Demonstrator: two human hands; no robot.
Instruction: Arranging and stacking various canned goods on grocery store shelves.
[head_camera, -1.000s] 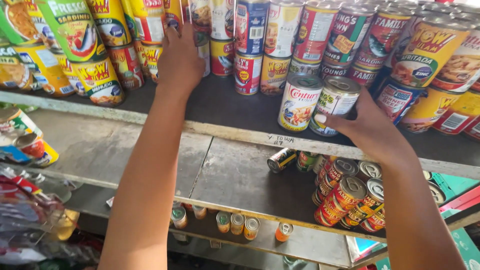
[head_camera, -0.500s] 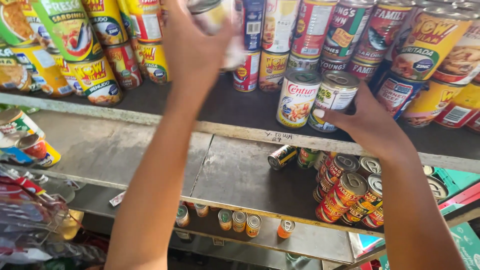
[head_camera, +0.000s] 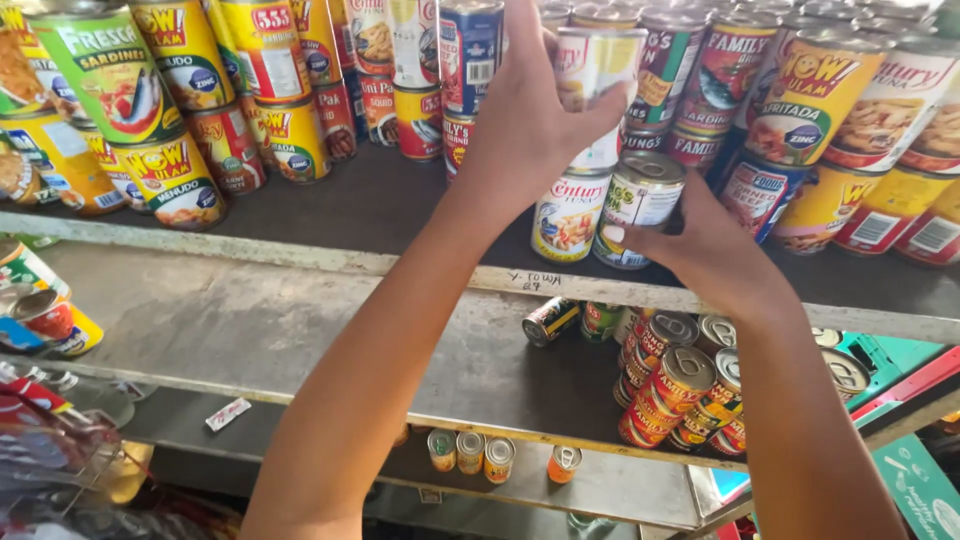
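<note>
My left hand is raised over the upper shelf and grips a white can with a yellow and red label, held just above another white can that stands on the shelf. My right hand wraps around a green-and-white labelled can standing beside that white can, thumb on its front. Rows of stacked cans fill the back of the shelf behind both hands.
The dark upper shelf holds yellow cans at left and red and yellow cans at right. On the grey middle shelf is a cluster of lying cans. Small cans stand on the lowest shelf.
My left hand has carried the white can from the left-centre of the shelf rightward, to above the standing white can. My right hand has stayed on the green-labelled can.
</note>
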